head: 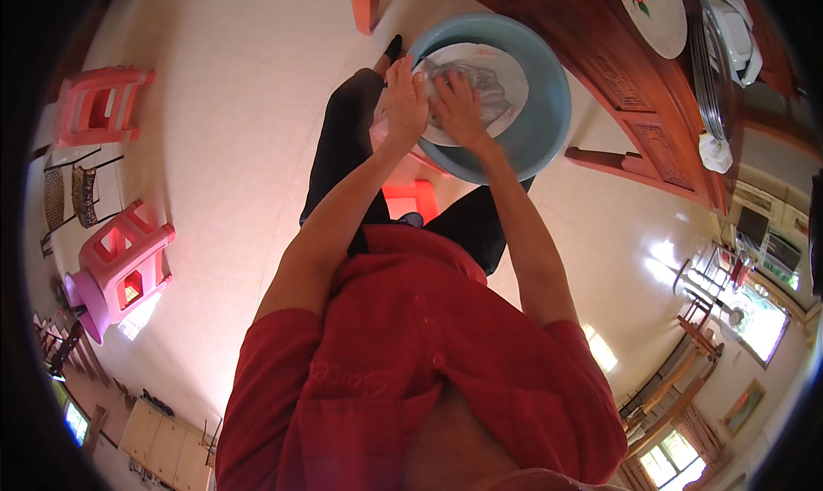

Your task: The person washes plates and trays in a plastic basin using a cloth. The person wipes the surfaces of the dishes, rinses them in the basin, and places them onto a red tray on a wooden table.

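A round blue plastic basin stands before my knees, with a white plate bearing red marks inside it. My left hand is at the plate's left edge, its thumb over the plate and its fingers along the outer side. Across the plate lies a crumpled wet-looking grey cloth. My right hand presses on this cloth with its fingers spread, and its fingertips partly cover it. The basin's left rim is partly hidden behind my left hand.
A carved reddish wooden table stands at the right, holding a flower-patterned oval plate, a stack of plates, white dishes and a crumpled white cloth. A red stool is under the basin; pink stools stand left.
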`<state>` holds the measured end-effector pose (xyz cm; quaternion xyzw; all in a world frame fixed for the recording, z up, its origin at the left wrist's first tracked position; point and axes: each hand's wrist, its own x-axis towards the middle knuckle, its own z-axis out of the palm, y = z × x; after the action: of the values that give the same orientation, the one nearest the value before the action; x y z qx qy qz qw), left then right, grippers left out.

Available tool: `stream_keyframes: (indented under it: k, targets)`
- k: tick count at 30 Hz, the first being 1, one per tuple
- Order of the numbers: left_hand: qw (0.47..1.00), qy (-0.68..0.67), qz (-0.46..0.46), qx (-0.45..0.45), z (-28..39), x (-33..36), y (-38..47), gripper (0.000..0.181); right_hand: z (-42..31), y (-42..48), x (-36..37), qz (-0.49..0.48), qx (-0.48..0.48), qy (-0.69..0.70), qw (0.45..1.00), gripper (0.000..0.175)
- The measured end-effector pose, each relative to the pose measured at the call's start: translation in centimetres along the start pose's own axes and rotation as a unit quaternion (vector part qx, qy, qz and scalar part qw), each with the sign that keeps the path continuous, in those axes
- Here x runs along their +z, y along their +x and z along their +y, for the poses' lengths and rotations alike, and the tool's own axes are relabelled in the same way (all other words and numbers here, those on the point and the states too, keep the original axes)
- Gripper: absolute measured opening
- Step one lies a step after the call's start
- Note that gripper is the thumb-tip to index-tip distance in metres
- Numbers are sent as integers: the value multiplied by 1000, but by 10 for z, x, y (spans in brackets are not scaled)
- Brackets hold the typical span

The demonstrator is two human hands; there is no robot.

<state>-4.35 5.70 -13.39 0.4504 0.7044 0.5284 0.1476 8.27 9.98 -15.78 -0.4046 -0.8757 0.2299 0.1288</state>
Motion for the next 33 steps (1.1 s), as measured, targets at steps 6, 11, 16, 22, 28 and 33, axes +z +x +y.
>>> stream_keyframes:
  k: [6, 11, 16, 22, 28, 33]
  targets:
    - [1000, 8, 6, 16, -1, 2, 0, 35, -38, -29, -34, -111, -64, 257, 958, 36]
    - [1000, -6, 3, 18, 1, 5, 0, 36, -19, -33, -25, -25, -86, 69, 994, 35]
    - [1000, 12, 12, 15, -5, 3, 0, 36, 7, 15, 8, 23, -5, -46, 999, 41]
    - [1000, 14, -4, 18, -2, 4, 0, 36, 90, 36, 8, 55, 1, -83, 995, 53]
    - [999, 35, -9, -6, 0, -1, -1, 36, 95, 16, -34, -70, 179, -120, 974, 56]
    - [1000, 20, -10, 0, 4, 2, 0, 35, 112, -20, -27, -42, 137, -89, 986, 53]
